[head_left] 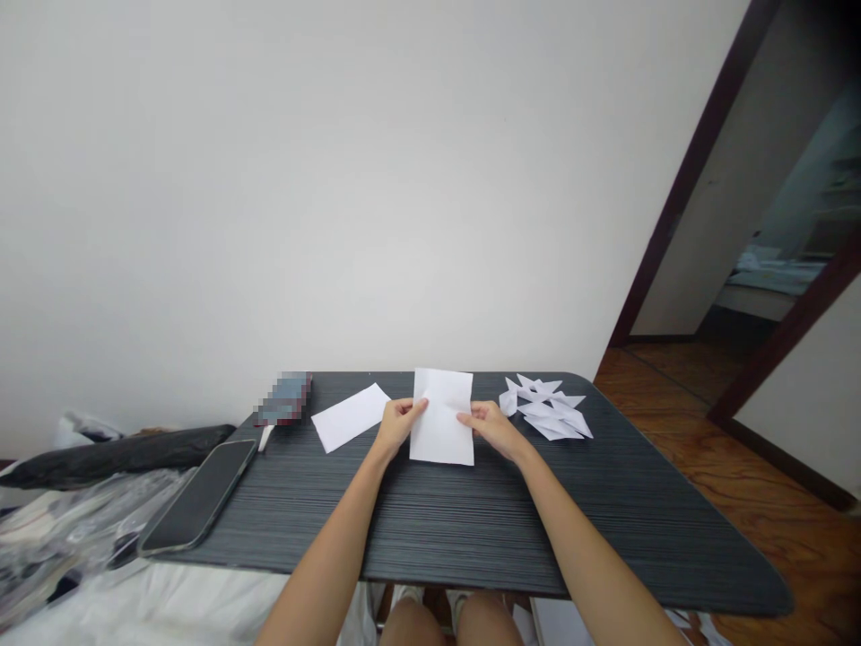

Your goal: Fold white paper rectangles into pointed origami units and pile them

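A white sheet of paper [441, 431] is held up above the dark table, its long side running away from me. My left hand [399, 425] pinches its left edge, thumb on top and fingers behind. On the opposite edge, my right hand [496, 429] grips the paper in the same way, a little lower. Faint creases show across the sheet's middle. Left of my left hand lies a flat stack of white paper [351, 416]. Several folded white paper shapes with pointed tips [548, 408] lie in a heap to the right of my right hand.
The black wood-grain table [464, 529] stands against a white wall. A phone [200, 498] rests at its left edge, near a blurred-out item [286, 398] at the back. Plastic-wrapped things [100, 511] are piled left of the table. A doorway [740, 224] opens at the right.
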A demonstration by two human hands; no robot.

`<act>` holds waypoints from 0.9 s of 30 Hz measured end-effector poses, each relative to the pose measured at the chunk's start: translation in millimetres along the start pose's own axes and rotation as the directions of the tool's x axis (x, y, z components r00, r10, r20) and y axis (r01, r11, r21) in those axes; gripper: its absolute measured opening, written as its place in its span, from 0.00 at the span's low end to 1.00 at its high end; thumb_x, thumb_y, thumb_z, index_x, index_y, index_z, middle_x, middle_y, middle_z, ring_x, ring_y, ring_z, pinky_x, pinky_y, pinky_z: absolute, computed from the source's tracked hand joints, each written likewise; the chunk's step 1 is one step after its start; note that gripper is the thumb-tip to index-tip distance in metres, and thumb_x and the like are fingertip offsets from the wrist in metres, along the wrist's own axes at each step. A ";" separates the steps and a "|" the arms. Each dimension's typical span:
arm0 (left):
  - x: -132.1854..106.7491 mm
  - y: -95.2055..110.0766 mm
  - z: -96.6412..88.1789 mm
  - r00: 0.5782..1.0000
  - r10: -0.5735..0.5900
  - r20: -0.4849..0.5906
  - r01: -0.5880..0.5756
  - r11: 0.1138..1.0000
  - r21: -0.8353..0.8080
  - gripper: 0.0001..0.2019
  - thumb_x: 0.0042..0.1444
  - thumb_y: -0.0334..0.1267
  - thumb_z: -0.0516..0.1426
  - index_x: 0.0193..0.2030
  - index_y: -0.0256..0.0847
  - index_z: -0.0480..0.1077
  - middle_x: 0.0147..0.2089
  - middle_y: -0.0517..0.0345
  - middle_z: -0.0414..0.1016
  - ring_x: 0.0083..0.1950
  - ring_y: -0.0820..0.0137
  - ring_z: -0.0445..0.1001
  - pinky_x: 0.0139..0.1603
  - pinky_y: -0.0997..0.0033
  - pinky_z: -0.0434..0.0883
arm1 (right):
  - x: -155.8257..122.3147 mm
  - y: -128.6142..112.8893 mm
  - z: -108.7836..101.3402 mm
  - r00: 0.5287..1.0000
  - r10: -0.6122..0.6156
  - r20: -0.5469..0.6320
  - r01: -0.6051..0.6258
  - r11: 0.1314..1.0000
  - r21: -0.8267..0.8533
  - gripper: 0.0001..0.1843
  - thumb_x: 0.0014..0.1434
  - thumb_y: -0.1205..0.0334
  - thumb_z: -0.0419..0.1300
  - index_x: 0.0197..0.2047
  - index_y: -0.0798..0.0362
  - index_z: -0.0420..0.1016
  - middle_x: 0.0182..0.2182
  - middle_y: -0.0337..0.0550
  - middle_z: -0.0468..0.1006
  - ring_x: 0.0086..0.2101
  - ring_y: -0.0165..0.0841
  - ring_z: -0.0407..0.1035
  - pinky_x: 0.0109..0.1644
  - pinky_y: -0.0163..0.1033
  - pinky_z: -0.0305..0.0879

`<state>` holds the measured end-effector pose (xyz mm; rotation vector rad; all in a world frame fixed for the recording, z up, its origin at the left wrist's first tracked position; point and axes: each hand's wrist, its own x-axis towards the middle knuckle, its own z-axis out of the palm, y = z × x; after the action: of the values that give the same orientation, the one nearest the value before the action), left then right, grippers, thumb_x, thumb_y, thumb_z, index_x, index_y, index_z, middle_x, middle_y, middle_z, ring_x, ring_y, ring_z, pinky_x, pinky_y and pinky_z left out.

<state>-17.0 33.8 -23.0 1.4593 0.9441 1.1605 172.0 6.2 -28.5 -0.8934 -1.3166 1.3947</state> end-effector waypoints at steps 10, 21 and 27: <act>1.5 7.3 -1.6 0.955 -0.198 0.219 0.246 0.945 -0.216 0.31 0.46 0.62 0.43 0.25 0.32 0.68 0.21 0.53 0.69 0.23 0.73 0.67 0.24 0.77 0.61 | 1.3 -2.1 -7.1 0.997 -0.021 -0.068 0.029 0.992 0.126 0.13 0.40 0.62 0.62 0.34 0.54 0.76 0.32 0.45 0.77 0.32 0.34 0.70 0.37 0.38 0.64; -6.3 15.2 4.6 0.848 -0.306 0.433 0.437 0.865 -0.247 0.35 0.47 0.63 0.40 0.48 0.34 0.60 0.35 0.42 0.72 0.30 0.63 0.73 0.28 0.69 0.68 | 3.6 -5.7 -6.2 0.929 -0.322 -0.185 0.248 0.909 -0.335 0.16 0.45 0.69 0.50 0.33 0.51 0.77 0.34 0.42 0.77 0.38 0.36 0.70 0.42 0.42 0.64; -6.2 17.6 6.3 0.906 -0.200 0.372 0.335 0.877 -0.345 0.29 0.48 0.60 0.44 0.46 0.38 0.58 0.34 0.47 0.70 0.27 0.66 0.72 0.23 0.73 0.65 | 5.8 0.8 -7.0 0.890 -0.401 -0.215 0.286 0.861 -0.421 0.20 0.44 0.72 0.48 0.35 0.50 0.76 0.38 0.39 0.76 0.42 0.35 0.68 0.49 0.43 0.61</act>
<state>-12.5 23.1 -7.1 1.0950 0.6078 0.8100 177.1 13.7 -29.6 -1.0115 -1.4494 0.6995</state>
